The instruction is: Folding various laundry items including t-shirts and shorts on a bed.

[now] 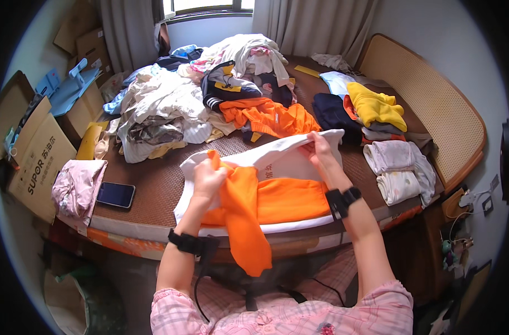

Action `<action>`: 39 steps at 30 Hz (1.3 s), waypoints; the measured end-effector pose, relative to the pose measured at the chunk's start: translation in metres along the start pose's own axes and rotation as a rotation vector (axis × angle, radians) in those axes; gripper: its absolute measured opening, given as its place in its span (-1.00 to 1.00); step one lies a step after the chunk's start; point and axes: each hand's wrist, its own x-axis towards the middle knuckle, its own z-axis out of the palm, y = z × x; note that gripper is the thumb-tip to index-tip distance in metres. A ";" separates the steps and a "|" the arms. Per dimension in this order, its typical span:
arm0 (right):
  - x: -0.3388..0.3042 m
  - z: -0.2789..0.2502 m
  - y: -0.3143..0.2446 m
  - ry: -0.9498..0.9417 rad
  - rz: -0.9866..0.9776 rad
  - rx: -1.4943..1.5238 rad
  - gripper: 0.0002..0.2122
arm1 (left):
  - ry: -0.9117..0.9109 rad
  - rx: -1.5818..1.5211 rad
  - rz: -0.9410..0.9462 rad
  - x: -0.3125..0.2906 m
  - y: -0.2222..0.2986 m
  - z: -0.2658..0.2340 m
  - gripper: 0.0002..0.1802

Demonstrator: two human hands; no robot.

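Note:
A white top with orange sleeves lies spread at the near edge of the bed, its body partly folded under the sleeves. My left hand is closed in a fist on the orange sleeve at the left, and the sleeve's lower end hangs over the bed's edge. At the right, my right hand pinches the white upper edge of the same top and lifts it slightly. Just beyond lies a crumpled orange garment. Black bands sit on both my wrists.
A large heap of mixed clothes covers the far left of the bed. Folded clothes and a yellow garment lie at the right. A phone rests beside a folded pink garment. Cardboard boxes stand left.

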 end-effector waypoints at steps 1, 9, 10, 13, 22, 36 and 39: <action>-0.014 0.002 0.001 -0.057 0.007 0.089 -0.86 | 0.046 -0.175 0.040 0.005 -0.034 -0.006 -0.61; -0.065 -0.017 -0.003 0.163 0.212 0.234 -0.64 | -0.158 -1.159 -0.413 0.010 -0.040 -0.043 -0.61; -0.070 -0.009 -0.005 0.188 0.257 0.253 -0.64 | -0.266 -1.235 -0.582 0.015 -0.036 -0.051 -0.65; -0.063 -0.022 -0.006 0.223 0.259 0.230 -0.65 | -0.247 -0.643 -0.507 0.014 0.015 -0.042 -0.67; -0.054 -0.039 0.006 0.143 0.262 0.213 -0.55 | -0.127 -1.053 -0.170 0.024 -0.057 -0.023 -0.31; -0.104 -0.064 0.005 -0.243 -0.944 -1.733 -0.72 | -0.211 0.569 0.402 -0.002 -0.049 -0.032 -0.44; -0.182 -0.002 0.014 -0.495 -0.621 -1.450 -0.73 | -0.117 0.446 0.456 -0.010 -0.069 -0.046 -0.42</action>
